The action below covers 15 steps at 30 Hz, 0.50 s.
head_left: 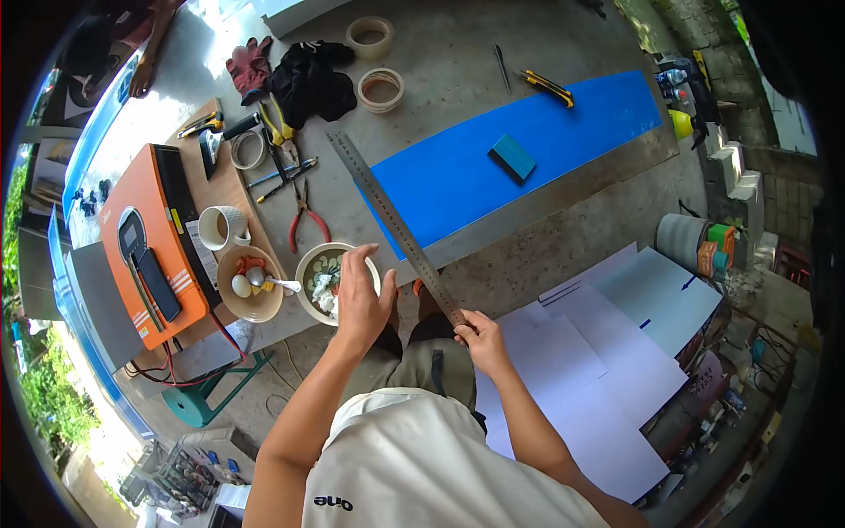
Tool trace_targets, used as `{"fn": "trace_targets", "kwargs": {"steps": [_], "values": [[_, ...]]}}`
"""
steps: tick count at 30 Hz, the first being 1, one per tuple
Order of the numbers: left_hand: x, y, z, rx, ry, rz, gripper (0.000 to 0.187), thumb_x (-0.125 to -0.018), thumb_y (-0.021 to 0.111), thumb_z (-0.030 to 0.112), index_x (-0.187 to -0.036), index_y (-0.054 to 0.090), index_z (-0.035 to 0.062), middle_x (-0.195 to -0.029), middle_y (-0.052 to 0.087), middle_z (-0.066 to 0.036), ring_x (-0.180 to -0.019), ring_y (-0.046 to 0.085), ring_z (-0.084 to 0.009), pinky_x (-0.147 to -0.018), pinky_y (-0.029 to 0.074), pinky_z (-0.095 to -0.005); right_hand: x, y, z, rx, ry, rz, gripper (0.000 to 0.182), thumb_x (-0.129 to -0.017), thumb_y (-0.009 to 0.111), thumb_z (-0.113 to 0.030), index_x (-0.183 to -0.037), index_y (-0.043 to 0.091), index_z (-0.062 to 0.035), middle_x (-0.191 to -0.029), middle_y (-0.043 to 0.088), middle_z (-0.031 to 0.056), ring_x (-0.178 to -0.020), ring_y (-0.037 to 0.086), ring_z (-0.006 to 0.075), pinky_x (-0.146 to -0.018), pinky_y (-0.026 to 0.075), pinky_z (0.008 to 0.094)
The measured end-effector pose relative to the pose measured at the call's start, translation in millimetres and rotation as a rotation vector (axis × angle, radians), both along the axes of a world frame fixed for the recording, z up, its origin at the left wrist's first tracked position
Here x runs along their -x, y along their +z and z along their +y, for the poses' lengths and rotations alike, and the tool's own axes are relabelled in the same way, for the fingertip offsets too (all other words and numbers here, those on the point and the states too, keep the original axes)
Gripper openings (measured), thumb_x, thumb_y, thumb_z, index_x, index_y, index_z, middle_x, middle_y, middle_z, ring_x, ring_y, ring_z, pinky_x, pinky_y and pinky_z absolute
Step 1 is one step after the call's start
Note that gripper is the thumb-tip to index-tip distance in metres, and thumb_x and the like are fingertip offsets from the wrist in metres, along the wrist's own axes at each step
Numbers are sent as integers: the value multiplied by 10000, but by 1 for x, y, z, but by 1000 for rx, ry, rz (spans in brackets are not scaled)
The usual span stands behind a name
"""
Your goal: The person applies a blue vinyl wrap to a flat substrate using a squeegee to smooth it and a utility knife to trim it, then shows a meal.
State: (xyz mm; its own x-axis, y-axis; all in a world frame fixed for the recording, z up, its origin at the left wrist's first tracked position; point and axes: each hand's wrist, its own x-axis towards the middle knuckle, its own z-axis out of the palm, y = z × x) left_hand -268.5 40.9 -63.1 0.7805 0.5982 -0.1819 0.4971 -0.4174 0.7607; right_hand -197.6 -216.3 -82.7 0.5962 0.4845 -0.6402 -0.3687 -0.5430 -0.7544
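My right hand (483, 343) pinches the near end of a long steel ruler (387, 211). The ruler slants away to the upper left, crossing the left end of a blue sheet (519, 145) on the table. My left hand (356, 299) is raised with its fingers apart and holds nothing. It overlaps the right side of a bowl (304, 273) of cucumber slices and something white. Left of that bowl stands another bowl (231, 304) with an egg, a spoon and other food. A teal block (512, 158) lies on the blue sheet.
Red-handled pliers (304, 220), a mug (224, 227) and an orange machine (145, 251) are on the left. Tape rolls (381, 91) and gloves (308, 81) lie farther back. A yellow utility knife (547, 87) rests by the blue sheet. White sheets (572, 378) are stacked at lower right.
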Motion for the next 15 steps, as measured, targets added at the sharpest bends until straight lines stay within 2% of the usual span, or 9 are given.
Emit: {"fn": "trace_targets", "kwargs": {"steps": [1, 3, 4, 8, 10, 11, 13, 15], "values": [[-10, -9, 0, 2, -8, 7, 555, -893, 750, 91, -1359, 473, -24, -1358, 536, -236, -1248, 556, -397, -1068, 457, -454, -1, -10, -3, 2, -8, 7, 266, -950, 624, 33, -1205, 698, 34, -896, 599, 56, -719, 619, 127, -680, 516, 268], [-29, -27, 6, -186, -60, -17, 721, -879, 768, 110, -1485, 393, 1, -1495, 431, -233, -1363, 467, -427, -1134, 412, -482, 1, -29, -5, 12, -109, 62, 271, -960, 632, 12, -1222, 698, 29, -904, 603, 47, -723, 625, 116, -678, 525, 260], [-37, -41, 9, -183, -102, 37, 854, -868, 792, 146, -1563, 309, 29, -1596, 318, -221, -1468, 352, -431, -1198, 354, -499, 0, -38, -5, 13, -114, 71, 271, -960, 632, 12, -1222, 698, 29, -904, 603, 47, -723, 625, 116, -678, 525, 260], [-67, -80, 17, -293, -186, 90, 948, -839, 839, 220, -1584, 283, 36, -1640, 266, -214, -1516, 280, -423, -1239, 294, -509, -3, -65, -3, 40, -125, 56, 294, -972, 641, -8, -1261, 688, 24, -923, 601, 30, -739, 626, 104, -670, 529, 252], [-74, -91, 21, -289, -197, 121, 1046, -814, 857, 364, -1607, 253, 47, -1671, 223, -203, -1546, 225, -408, -1264, 240, -512, -7, -71, 0, 45, -115, 59, 299, -978, 643, -12, -1272, 681, 27, -936, 596, 21, -748, 620, 99, -661, 519, 246], [-75, -95, 23, -289, -197, 126, 1046, -814, 857, 364, -1607, 253, 47, -1671, 223, -203, -1546, 225, -408, -1264, 240, -512, -9, -73, 2, 38, -134, 58, 298, -979, 640, -10, -1272, 680, 30, -933, 596, 21, -745, 618, 99, -659, 520, 247], [-77, -100, 25, -351, -245, 154, 1127, -785, 838, 498, -1619, 229, 48, -1687, 205, -189, -1550, 224, -395, -1265, 236, -505, -12, -78, 3, 33, -152, 60, 296, -981, 638, -9, -1272, 680, 33, -929, 596, 20, -743, 616, 99, -657, 521, 247], [-78, -105, 26, -363, -252, 169, 1135, -775, 827, 530, -1616, 240, 43, -1686, 216, -184, -1551, 226, -388, -1266, 230, -499, -14, -82, 3, 33, -152, 50, 297, -981, 637, -7, -1272, 682, 31, -919, 586, 19, -737, 608, 95, -663, 516, 246]]}}
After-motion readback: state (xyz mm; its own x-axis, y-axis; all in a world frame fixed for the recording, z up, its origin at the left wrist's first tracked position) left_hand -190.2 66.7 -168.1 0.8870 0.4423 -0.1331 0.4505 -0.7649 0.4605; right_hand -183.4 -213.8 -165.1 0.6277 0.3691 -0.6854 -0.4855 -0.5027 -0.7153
